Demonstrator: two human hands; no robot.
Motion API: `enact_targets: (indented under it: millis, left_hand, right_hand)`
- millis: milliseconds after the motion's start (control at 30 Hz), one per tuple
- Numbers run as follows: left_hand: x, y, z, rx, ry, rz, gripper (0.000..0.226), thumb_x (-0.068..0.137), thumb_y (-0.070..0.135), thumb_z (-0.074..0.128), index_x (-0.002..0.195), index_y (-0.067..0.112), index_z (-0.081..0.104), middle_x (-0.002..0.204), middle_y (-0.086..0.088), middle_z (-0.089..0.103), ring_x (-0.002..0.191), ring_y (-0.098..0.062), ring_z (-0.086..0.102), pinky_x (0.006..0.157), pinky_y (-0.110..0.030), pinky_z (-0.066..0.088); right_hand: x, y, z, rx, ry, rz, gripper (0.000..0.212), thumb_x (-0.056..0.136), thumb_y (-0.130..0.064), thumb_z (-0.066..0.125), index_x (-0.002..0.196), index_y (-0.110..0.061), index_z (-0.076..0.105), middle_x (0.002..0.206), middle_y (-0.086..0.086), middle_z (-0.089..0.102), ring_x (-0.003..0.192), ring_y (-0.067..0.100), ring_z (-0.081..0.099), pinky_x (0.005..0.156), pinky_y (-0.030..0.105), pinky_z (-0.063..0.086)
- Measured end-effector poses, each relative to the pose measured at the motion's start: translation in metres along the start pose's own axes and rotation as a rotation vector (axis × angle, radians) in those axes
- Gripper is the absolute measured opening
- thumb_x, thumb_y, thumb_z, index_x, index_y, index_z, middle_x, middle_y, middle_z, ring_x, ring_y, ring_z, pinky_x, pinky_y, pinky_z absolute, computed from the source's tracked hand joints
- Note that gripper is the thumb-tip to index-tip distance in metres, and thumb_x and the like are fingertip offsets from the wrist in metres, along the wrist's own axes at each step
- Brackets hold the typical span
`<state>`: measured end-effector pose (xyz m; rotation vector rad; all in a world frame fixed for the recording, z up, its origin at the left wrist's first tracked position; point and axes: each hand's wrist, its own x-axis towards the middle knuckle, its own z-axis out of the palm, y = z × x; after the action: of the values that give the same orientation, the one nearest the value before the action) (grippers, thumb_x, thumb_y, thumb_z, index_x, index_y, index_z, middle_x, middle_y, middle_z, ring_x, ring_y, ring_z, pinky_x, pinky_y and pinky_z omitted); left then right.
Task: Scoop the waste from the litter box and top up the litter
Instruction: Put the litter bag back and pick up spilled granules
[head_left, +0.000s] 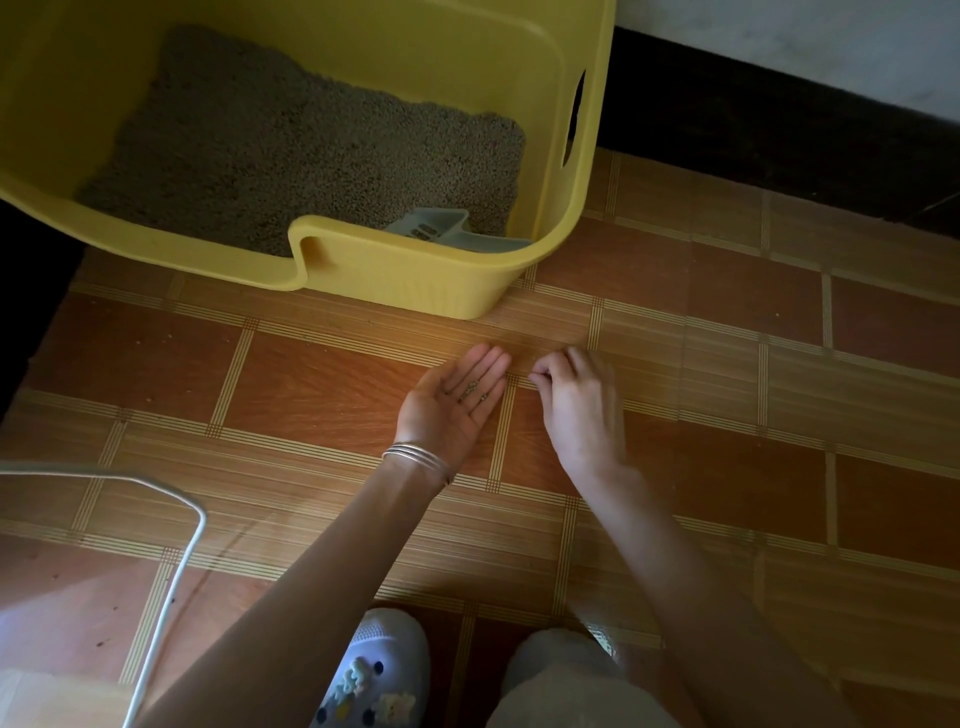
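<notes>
A yellow litter box (540, 249) stands on the floor at the top, filled with grey-brown litter (311, 145). A grey scoop (441, 231) lies inside its front right corner. My left hand (457, 400) lies palm up just above the floor in front of the box, fingers straight, with several litter pellets (471, 392) on the palm. My right hand (576, 400) is beside it, fingers curled down with the fingertips pinched together at the floor; whether they hold a pellet is too small to tell.
The floor (727, 389) is brown and tan patterned vinyl. A white wire frame (182, 519) stands at the lower left. My shoe (379, 670) and knee (566, 680) are at the bottom. A dark skirting and wall (779, 130) run behind the box on the right.
</notes>
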<state>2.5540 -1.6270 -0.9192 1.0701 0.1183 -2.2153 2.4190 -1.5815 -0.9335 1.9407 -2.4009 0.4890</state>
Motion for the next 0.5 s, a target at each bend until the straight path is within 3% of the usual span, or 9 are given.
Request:
enact_targets:
  millis: [200, 300, 433, 500]
  left_hand:
    - [-0.001, 0.001, -0.002, 0.021, -0.024, -0.016, 0.038, 0.100, 0.016, 0.028, 0.111, -0.003, 0.060, 0.113, -0.018, 0.066, 0.107, -0.026, 0.063, 0.097, -0.035, 0.045]
    - [-0.002, 0.000, -0.002, 0.031, -0.028, -0.020, 0.038, 0.100, 0.016, 0.028, 0.110, -0.003, 0.060, 0.112, -0.018, 0.066, 0.107, -0.026, 0.063, 0.097, -0.035, 0.045]
    - [-0.002, 0.000, -0.001, 0.018, -0.010, -0.008, 0.037, 0.100, 0.015, 0.029, 0.104, -0.002, 0.062, 0.104, -0.016, 0.069, 0.097, -0.024, 0.067, 0.091, -0.033, 0.048]
    - [0.000, 0.000, -0.001, 0.001, 0.012, -0.002, 0.036, 0.100, 0.015, 0.031, 0.099, -0.001, 0.063, 0.095, -0.014, 0.071, 0.090, -0.023, 0.068, 0.084, -0.032, 0.050]
  right_hand:
    - [0.000, -0.001, 0.003, -0.037, -0.060, 0.004, 0.015, 0.071, -0.001, 0.075, 0.074, -0.008, 0.061, 0.070, 0.008, 0.061, 0.067, 0.027, 0.059, 0.064, 0.038, 0.051]
    - [0.003, -0.003, -0.001, 0.138, -0.088, 0.013, 0.011, 0.075, 0.001, 0.071, 0.078, -0.005, 0.061, 0.075, 0.010, 0.062, 0.072, 0.027, 0.060, 0.066, 0.039, 0.052]
    - [0.012, -0.017, -0.017, 0.449, -0.085, 0.021, 0.004, 0.085, -0.007, 0.063, 0.086, -0.004, 0.061, 0.084, 0.006, 0.064, 0.075, 0.014, 0.057, 0.069, 0.019, 0.043]
    - [0.016, -0.027, -0.021, 0.535, -0.140, -0.027, 0.004, 0.085, -0.012, 0.064, 0.086, -0.008, 0.062, 0.088, 0.002, 0.066, 0.078, 0.011, 0.058, 0.071, 0.017, 0.043]
